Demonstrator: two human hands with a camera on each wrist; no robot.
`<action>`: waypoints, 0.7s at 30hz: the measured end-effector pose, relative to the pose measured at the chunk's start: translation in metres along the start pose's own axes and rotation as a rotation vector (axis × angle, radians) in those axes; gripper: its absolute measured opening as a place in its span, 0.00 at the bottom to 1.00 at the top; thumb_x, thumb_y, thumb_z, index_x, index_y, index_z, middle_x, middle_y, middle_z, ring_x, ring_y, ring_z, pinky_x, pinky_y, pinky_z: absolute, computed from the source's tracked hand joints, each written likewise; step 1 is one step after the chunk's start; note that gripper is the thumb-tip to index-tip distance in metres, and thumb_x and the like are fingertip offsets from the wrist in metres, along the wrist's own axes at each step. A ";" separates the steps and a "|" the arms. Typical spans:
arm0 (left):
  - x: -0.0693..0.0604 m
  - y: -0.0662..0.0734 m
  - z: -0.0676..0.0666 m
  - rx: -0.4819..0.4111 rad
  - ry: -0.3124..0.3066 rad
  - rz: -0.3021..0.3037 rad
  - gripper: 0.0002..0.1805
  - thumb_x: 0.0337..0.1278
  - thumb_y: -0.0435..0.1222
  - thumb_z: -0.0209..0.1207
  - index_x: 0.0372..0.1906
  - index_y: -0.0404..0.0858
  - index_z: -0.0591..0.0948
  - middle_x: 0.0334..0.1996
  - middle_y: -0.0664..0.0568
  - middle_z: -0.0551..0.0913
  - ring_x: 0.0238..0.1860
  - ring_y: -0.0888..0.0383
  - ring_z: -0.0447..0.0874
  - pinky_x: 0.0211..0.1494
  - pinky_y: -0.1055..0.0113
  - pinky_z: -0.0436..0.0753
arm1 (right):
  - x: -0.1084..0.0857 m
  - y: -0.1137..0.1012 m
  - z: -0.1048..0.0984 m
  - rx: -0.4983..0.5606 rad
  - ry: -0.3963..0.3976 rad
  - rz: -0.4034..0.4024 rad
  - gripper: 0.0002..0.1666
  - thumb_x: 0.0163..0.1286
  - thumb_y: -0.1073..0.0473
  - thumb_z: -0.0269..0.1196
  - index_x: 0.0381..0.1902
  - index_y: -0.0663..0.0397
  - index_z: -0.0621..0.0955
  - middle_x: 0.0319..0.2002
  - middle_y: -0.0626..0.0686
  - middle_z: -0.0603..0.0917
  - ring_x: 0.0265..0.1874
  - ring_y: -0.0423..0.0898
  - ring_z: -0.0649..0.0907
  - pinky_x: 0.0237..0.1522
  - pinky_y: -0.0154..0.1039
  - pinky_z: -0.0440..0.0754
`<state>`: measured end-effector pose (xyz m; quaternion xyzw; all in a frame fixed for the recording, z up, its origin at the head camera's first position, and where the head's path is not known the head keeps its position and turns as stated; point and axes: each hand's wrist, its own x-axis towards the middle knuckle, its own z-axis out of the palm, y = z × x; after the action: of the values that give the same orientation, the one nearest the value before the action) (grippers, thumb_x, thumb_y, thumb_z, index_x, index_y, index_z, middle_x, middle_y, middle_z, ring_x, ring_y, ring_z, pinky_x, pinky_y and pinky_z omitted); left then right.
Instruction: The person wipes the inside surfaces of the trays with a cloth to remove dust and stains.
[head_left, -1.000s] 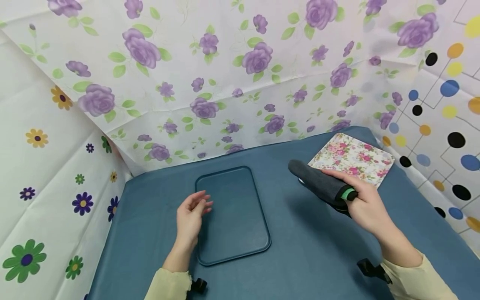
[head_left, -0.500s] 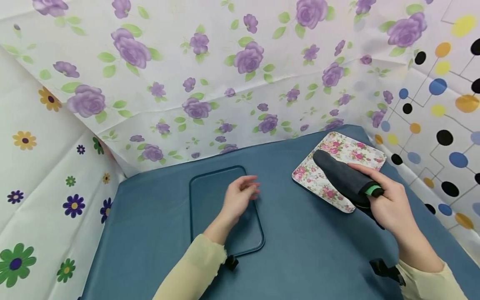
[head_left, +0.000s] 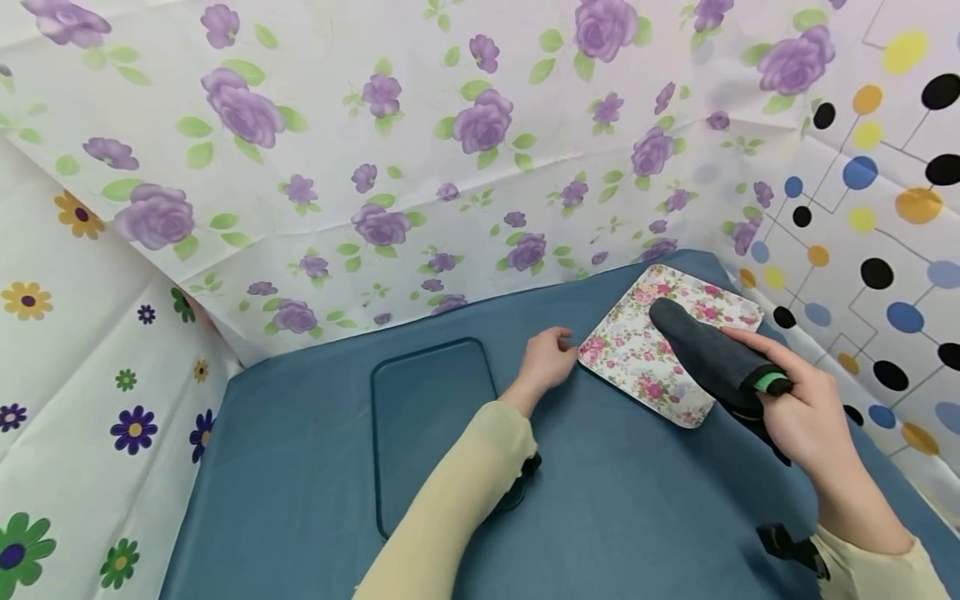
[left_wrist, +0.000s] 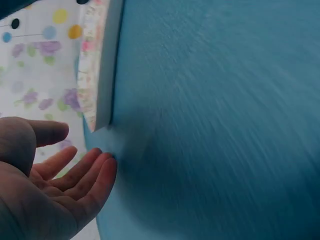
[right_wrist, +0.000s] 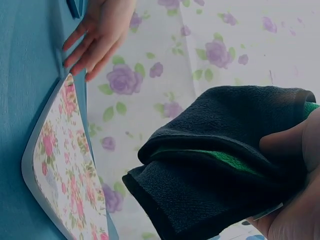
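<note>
A folded dark grey cloth (head_left: 705,350) with green showing inside is gripped in my right hand (head_left: 810,408), raised over the right side of a flat, rounded-corner floral slab (head_left: 637,367). In the right wrist view the thumb presses on the folded cloth (right_wrist: 210,125). My left hand (head_left: 550,360) is just off the slab's left corner, its fingers loosely bent and holding nothing. From the left wrist view, the slab (left_wrist: 102,70) shows pale, fairly thick sides, and the fingers of my left hand (left_wrist: 60,185) spread close to its near corner. Whether they touch it I cannot tell.
A blue rounded tray (head_left: 427,417) lies on the blue-covered table (head_left: 300,467), partly under my left sleeve. Patterned sheets rise around it: purple roses (head_left: 480,125) behind, coloured dots (head_left: 877,275) at right, daisies (head_left: 135,429) at left.
My left hand has travelled right, from over the tray to beside the slab's corner. The right hand has shifted right with the cloth, uncovering more of the slab. The head view has turned slightly right.
</note>
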<state>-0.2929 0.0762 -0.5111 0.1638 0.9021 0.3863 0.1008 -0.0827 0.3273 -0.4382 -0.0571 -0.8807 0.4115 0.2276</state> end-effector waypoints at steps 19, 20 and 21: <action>0.023 0.012 0.029 0.271 -0.011 -0.155 0.31 0.68 0.35 0.64 0.74 0.56 0.80 0.65 0.51 0.83 0.62 0.51 0.83 0.53 0.55 0.85 | 0.007 -0.005 -0.003 -0.009 0.000 -0.023 0.49 0.64 0.83 0.43 0.74 0.41 0.81 0.68 0.66 0.80 0.60 0.27 0.73 0.48 0.24 0.64; 0.022 0.012 0.028 0.288 -0.018 -0.159 0.31 0.68 0.35 0.65 0.74 0.56 0.80 0.64 0.51 0.83 0.61 0.51 0.83 0.51 0.56 0.85 | 0.007 -0.006 -0.003 -0.012 0.000 -0.026 0.49 0.64 0.83 0.43 0.74 0.41 0.81 0.68 0.66 0.80 0.60 0.27 0.73 0.48 0.24 0.64; 0.021 0.012 0.027 0.312 -0.031 -0.163 0.31 0.68 0.36 0.65 0.74 0.56 0.79 0.63 0.51 0.83 0.61 0.51 0.83 0.51 0.56 0.85 | 0.007 -0.005 -0.003 -0.012 0.001 -0.029 0.49 0.64 0.83 0.43 0.74 0.41 0.81 0.68 0.65 0.80 0.59 0.26 0.73 0.47 0.25 0.64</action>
<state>-0.3012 0.1102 -0.5218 0.1097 0.9597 0.2296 0.1189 -0.0865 0.3280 -0.4299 -0.0458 -0.8838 0.4029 0.2335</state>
